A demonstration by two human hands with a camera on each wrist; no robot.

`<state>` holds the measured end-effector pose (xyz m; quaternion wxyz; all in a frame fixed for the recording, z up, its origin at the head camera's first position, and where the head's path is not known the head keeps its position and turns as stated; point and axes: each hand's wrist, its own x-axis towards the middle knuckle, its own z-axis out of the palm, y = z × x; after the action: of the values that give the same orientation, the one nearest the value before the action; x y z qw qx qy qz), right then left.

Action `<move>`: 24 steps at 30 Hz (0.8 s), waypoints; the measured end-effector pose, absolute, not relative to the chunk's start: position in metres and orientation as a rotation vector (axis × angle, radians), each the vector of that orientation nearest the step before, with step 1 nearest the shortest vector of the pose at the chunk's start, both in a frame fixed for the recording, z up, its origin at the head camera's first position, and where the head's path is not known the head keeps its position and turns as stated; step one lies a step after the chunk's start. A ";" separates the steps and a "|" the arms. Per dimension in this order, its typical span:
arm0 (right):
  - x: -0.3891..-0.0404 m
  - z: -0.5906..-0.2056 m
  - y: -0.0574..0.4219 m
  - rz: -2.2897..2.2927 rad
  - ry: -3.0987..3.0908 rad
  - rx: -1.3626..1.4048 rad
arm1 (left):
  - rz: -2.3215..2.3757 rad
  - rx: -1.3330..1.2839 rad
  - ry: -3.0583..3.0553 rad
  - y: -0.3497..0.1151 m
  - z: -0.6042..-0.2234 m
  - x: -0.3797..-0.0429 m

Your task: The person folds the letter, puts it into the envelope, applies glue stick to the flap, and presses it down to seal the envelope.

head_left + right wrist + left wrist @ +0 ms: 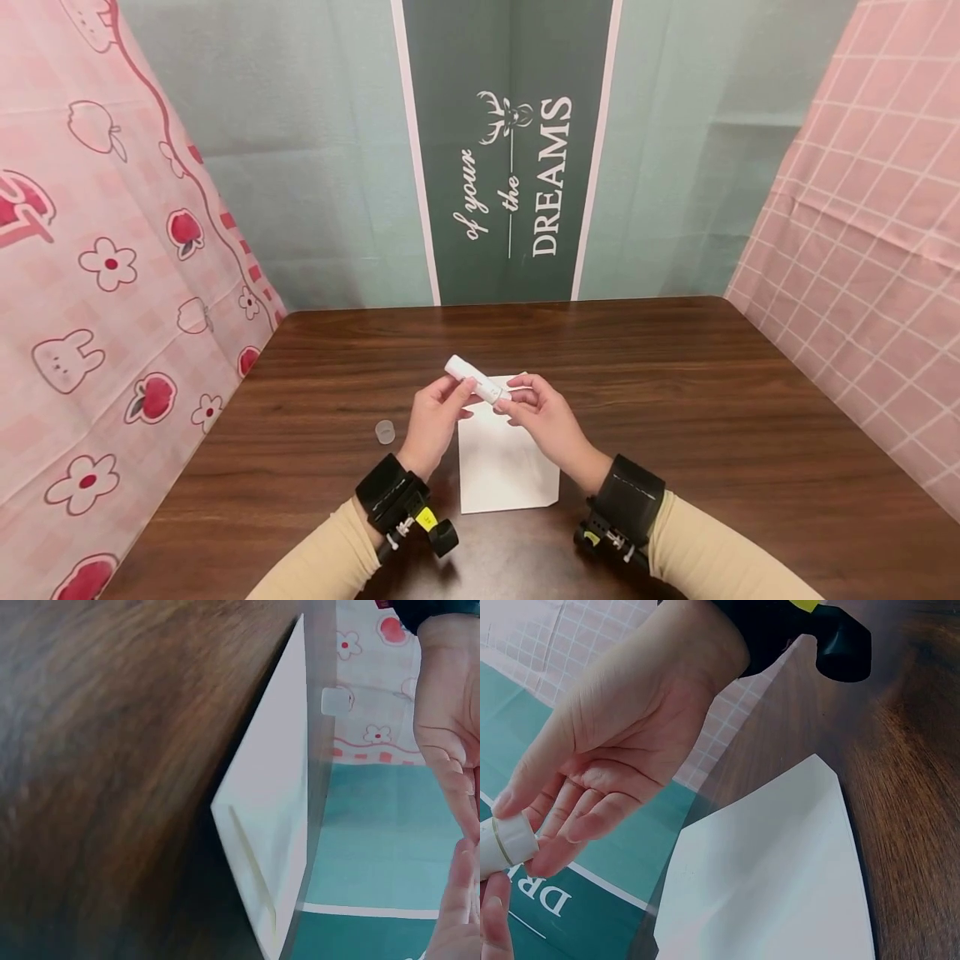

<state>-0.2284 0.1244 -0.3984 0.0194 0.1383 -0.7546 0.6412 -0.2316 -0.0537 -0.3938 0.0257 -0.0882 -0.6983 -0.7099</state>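
Note:
A white glue stick (471,375) with small print on its barrel is held in the air, tilted, its uncapped end up to the left. My left hand (435,414) pinches the barrel between thumb and fingers. At the lower right end, my right hand (549,423) grips the base; the left wrist view shows its thumb and fingers round the ringed end (516,838). Under both hands lies a white paper piece (506,471), flat on the table, with a fold line in the right wrist view. A translucent cap (385,432) stands left of my left hand.
The brown wooden table (675,392) reaches back to a green printed curtain (510,275). Pink patterned cloth (135,333) hangs along the left side and pink checked cloth (870,250) along the right. Both wrists wear black camera straps.

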 end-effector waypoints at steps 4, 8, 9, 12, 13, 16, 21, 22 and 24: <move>-0.229 -0.400 0.122 1.963 -2.354 0.423 | -2.192 -0.268 -2.160 -0.055 -0.394 -0.232; -0.228 -0.401 0.121 1.879 -2.370 0.400 | -2.200 -0.281 -2.150 -0.055 -0.395 -0.233; -0.228 -0.401 0.121 1.858 -2.369 0.399 | -2.201 -0.290 -2.147 -0.055 -0.395 -0.233; -0.228 -0.400 0.122 1.788 -2.361 0.414 | -2.187 -0.315 -2.156 -0.054 -0.395 -0.233; -0.228 -0.401 0.122 1.784 -2.363 0.426 | -2.180 -0.323 -2.160 -0.054 -0.395 -0.233; -0.228 -0.401 0.124 1.824 -2.384 0.500 | -2.171 -0.332 -2.164 -0.054 -0.395 -0.232; -0.226 -0.400 0.127 1.893 -2.399 0.588 | -2.180 -0.316 -2.163 -0.055 -0.394 -0.232; -0.226 -0.400 0.127 1.890 -2.401 0.586 | -2.182 -0.309 -2.163 -0.054 -0.393 -0.232; -0.226 -0.400 0.126 1.889 -2.408 0.559 | -2.183 -0.296 -2.166 -0.054 -0.394 -0.232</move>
<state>-0.2257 0.1265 -0.3995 0.0154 0.1797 -0.7738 0.6072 -0.2324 -0.0541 -0.3936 0.0263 -0.0957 -0.7009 -0.7063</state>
